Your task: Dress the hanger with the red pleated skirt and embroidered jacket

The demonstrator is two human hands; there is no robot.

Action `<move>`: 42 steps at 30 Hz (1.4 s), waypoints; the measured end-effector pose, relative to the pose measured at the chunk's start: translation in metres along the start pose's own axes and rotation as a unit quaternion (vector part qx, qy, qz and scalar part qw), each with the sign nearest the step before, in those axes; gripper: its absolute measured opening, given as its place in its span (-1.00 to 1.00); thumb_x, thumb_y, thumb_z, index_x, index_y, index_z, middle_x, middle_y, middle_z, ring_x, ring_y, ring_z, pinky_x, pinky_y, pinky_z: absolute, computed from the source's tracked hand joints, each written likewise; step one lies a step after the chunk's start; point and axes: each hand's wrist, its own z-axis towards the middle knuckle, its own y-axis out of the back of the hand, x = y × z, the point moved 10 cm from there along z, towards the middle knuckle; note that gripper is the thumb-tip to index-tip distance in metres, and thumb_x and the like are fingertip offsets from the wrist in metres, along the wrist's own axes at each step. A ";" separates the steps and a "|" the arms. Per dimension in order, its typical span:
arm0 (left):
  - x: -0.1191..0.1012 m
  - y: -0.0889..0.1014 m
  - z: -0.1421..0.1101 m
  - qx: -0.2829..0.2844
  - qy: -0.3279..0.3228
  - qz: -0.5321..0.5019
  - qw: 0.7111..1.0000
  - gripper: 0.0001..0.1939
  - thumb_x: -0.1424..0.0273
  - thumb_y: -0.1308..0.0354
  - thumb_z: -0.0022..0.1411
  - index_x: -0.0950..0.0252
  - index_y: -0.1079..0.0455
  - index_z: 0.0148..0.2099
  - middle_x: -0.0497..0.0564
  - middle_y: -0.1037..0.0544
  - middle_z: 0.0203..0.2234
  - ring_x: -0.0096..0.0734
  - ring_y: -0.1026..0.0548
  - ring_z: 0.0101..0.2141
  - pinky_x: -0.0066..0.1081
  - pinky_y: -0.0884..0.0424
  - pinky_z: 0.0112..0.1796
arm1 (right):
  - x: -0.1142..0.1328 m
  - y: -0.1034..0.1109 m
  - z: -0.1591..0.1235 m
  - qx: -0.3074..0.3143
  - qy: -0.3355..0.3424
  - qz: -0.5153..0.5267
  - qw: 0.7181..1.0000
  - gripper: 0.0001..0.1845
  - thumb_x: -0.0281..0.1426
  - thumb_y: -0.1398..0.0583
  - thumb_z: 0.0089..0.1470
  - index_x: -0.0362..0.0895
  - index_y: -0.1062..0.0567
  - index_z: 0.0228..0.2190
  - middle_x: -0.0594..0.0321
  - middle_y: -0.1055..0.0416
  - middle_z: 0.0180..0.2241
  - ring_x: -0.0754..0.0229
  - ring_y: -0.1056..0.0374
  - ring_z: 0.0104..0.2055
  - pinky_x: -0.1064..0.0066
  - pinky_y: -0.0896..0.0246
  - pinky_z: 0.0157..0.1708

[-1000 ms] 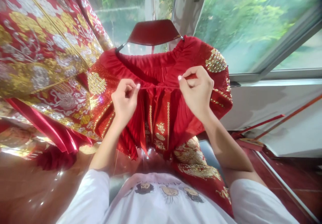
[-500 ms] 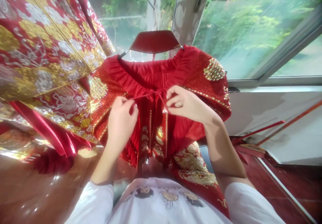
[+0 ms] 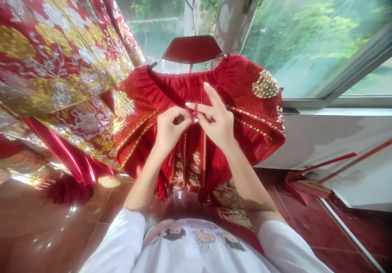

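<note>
A red skirt (image 3: 245, 101) with gold sequin patterns hangs from a dark red hanger (image 3: 192, 49) in front of a window. My left hand (image 3: 170, 128) and my right hand (image 3: 214, 119) meet at the middle of its waistband. Both pinch a thin red drawstring (image 3: 192, 115), which loops over my right fingers. My right index finger sticks up while the other fingers curl round the string.
A red and gold embroidered garment (image 3: 55, 60) hangs at the left, touching the skirt. Beyond are the window (image 3: 300, 32) and a white sill (image 3: 337, 111). Red boxes (image 3: 306, 185) lie on the glossy red tiled floor (image 3: 45, 232) at the right.
My hands held the drawstring stretched apart along the waistband, then came together at the centre. The string now loops between my fingers instead of lying taut.
</note>
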 end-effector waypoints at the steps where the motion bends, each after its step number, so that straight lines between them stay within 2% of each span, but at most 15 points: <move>1: 0.001 0.000 0.000 0.003 0.006 0.016 1.000 -0.87 0.42 -0.26 0.16 0.31 -0.43 -0.43 -0.09 -0.44 -0.53 -0.54 -0.31 -0.52 -0.51 -0.20 -0.47 | 0.001 -0.004 -0.002 0.011 0.018 -0.032 0.999 -0.49 -0.34 -0.03 0.21 0.00 -0.22 0.19 0.16 -0.40 0.05 0.27 -0.43 -0.31 0.37 -0.41 -0.30; 5: -0.009 -0.004 0.000 0.029 -0.012 0.090 0.995 -0.90 0.54 -0.16 0.17 0.31 -0.36 -0.40 -0.09 -0.42 -0.50 -0.52 -0.33 -0.48 -0.50 -0.23 -0.42 | 0.002 -0.013 -0.008 0.035 0.073 -0.105 0.991 -0.53 -0.34 0.03 0.27 0.05 -0.23 0.20 0.18 -0.38 0.08 0.24 -0.44 -0.27 0.36 -0.40 -0.21; 10: -0.020 -0.013 -0.002 0.084 -0.026 0.170 0.982 -0.84 0.60 -0.08 0.17 0.30 -0.24 -0.42 -0.08 -0.35 -0.50 -0.48 -0.31 -0.45 -0.48 -0.25 -0.39 | -0.004 -0.013 -0.006 0.033 0.063 -0.100 0.993 -0.50 -0.33 0.00 0.25 0.02 -0.22 0.21 0.18 -0.45 -0.03 0.22 -0.44 -0.26 0.33 -0.40 -0.16; 12: -0.023 -0.016 -0.003 0.089 -0.035 0.207 0.974 -0.86 0.60 -0.06 0.17 0.30 -0.24 -0.40 -0.04 -0.36 -0.43 -0.46 -0.34 -0.38 -0.46 -0.28 -0.34 | -0.002 -0.012 -0.005 0.021 0.067 -0.092 0.993 -0.50 -0.33 0.00 0.24 0.00 -0.22 0.20 0.18 -0.47 -0.08 0.22 -0.43 -0.28 0.33 -0.40 -0.17; 16: -0.030 -0.012 -0.005 0.052 -0.077 0.296 0.951 -0.90 0.56 -0.09 0.14 0.31 -0.26 -0.40 0.08 -0.40 -0.22 -0.33 -0.37 -0.22 -0.36 -0.31 -0.23 | 0.001 -0.010 -0.006 0.011 0.073 -0.096 0.993 -0.46 -0.36 0.00 0.19 -0.01 -0.21 0.20 0.19 -0.47 -0.11 0.27 -0.39 -0.36 0.36 -0.39 -0.24; 19: -0.031 0.003 -0.007 -0.006 -0.106 0.359 0.927 -0.86 0.58 -0.11 0.06 0.30 -0.22 -0.47 0.06 -0.44 -0.30 -0.31 -0.36 -0.27 -0.31 -0.28 -0.24 | -0.008 0.001 -0.008 -0.028 0.046 -0.127 0.990 -0.40 -0.43 0.03 0.14 -0.06 -0.17 0.23 0.16 -0.47 -0.13 0.27 -0.36 -0.38 0.36 -0.37 -0.24; 22: -0.026 0.020 -0.009 -0.052 -0.104 0.385 0.915 -0.82 0.60 -0.08 0.01 0.29 -0.15 -0.51 0.04 -0.44 -0.39 -0.32 -0.36 -0.32 -0.30 -0.27 -0.27 | -0.021 0.012 -0.010 -0.068 0.016 -0.157 0.985 -0.34 -0.50 0.05 0.09 -0.09 -0.15 0.24 0.12 -0.45 -0.08 0.24 -0.35 -0.36 0.33 -0.36 -0.21; 24: -0.022 0.023 -0.010 -0.052 -0.097 0.361 0.926 -0.83 0.60 -0.06 0.01 0.28 -0.16 -0.51 0.03 -0.44 -0.42 -0.34 -0.38 -0.33 -0.32 -0.30 -0.28 | -0.024 0.016 -0.010 -0.085 0.013 -0.175 0.981 -0.33 -0.52 0.05 0.07 -0.10 -0.17 0.23 0.12 -0.44 -0.05 0.24 -0.35 -0.36 0.31 -0.36 -0.21; 26: -0.018 0.023 -0.010 -0.054 -0.081 0.295 0.950 -0.86 0.58 -0.06 0.04 0.29 -0.20 -0.49 -0.01 -0.45 -0.45 -0.40 -0.41 -0.37 -0.38 -0.33 -0.31 | -0.020 0.019 -0.010 -0.107 0.019 -0.194 0.975 -0.36 -0.51 0.05 0.07 -0.09 -0.22 0.21 0.14 -0.45 -0.08 0.23 -0.35 -0.36 0.29 -0.35 -0.20; 28: -0.013 0.025 -0.011 -0.072 -0.046 0.203 0.975 -0.88 0.53 -0.09 0.09 0.30 -0.23 -0.47 -0.05 -0.47 -0.47 -0.48 -0.42 -0.44 -0.45 -0.35 -0.37 | -0.013 0.021 -0.009 -0.127 0.032 -0.208 0.969 -0.39 -0.48 0.02 0.08 -0.08 -0.25 0.19 0.17 -0.48 -0.13 0.20 -0.36 -0.34 0.27 -0.35 -0.20; 31: 0.003 0.024 -0.009 -0.087 0.026 0.071 0.993 -0.84 0.44 -0.14 0.13 0.28 -0.20 -0.43 -0.07 -0.48 -0.47 -0.55 -0.42 -0.50 -0.52 -0.36 -0.45 | -0.002 0.018 -0.005 -0.118 0.056 -0.205 0.970 -0.41 -0.43 -0.02 0.12 -0.08 -0.25 0.20 0.18 -0.49 -0.15 0.17 -0.39 -0.28 0.24 -0.34 -0.13; 34: 0.019 0.017 -0.006 -0.070 0.080 -0.043 0.993 -0.76 0.38 -0.16 0.12 0.23 -0.09 -0.35 -0.07 -0.47 -0.45 -0.55 -0.45 -0.49 -0.55 -0.36 -0.49 | 0.000 0.013 -0.003 -0.097 0.059 -0.174 0.978 -0.48 -0.42 0.01 0.19 -0.07 -0.25 0.18 0.20 -0.50 -0.21 0.19 -0.39 -0.26 0.20 -0.31 -0.05; 37: 0.029 0.010 -0.002 -0.043 0.109 -0.129 0.985 -0.69 0.29 -0.16 0.16 0.20 -0.02 -0.32 -0.09 -0.43 -0.44 -0.59 -0.38 -0.56 -0.57 -0.29 -0.57 | -0.006 0.016 -0.003 -0.099 0.019 -0.107 0.989 -0.52 -0.40 0.05 0.23 -0.07 -0.24 0.17 0.17 -0.48 -0.20 0.17 -0.39 -0.21 0.21 -0.34 -0.11; 40: 0.035 0.007 0.000 -0.026 0.128 -0.166 0.978 -0.67 0.21 -0.14 0.19 0.20 -0.02 -0.32 -0.13 -0.34 -0.51 -0.62 -0.25 -0.63 -0.56 -0.21 -0.62 | -0.011 0.015 -0.002 -0.079 -0.009 -0.009 0.997 -0.49 -0.40 0.03 0.20 -0.06 -0.17 0.19 0.17 -0.45 -0.20 0.20 -0.40 -0.24 0.28 -0.37 -0.22; 42: 0.037 0.008 -0.001 -0.017 0.139 -0.149 0.979 -0.68 0.18 -0.12 0.22 0.20 -0.03 -0.32 -0.17 -0.23 -0.57 -0.64 -0.14 -0.67 -0.56 -0.14 -0.66 | -0.017 0.012 0.000 -0.057 -0.021 0.035 0.998 -0.48 -0.43 0.03 0.18 -0.06 -0.14 0.18 0.21 -0.44 -0.27 0.24 -0.39 -0.33 0.32 -0.37 -0.28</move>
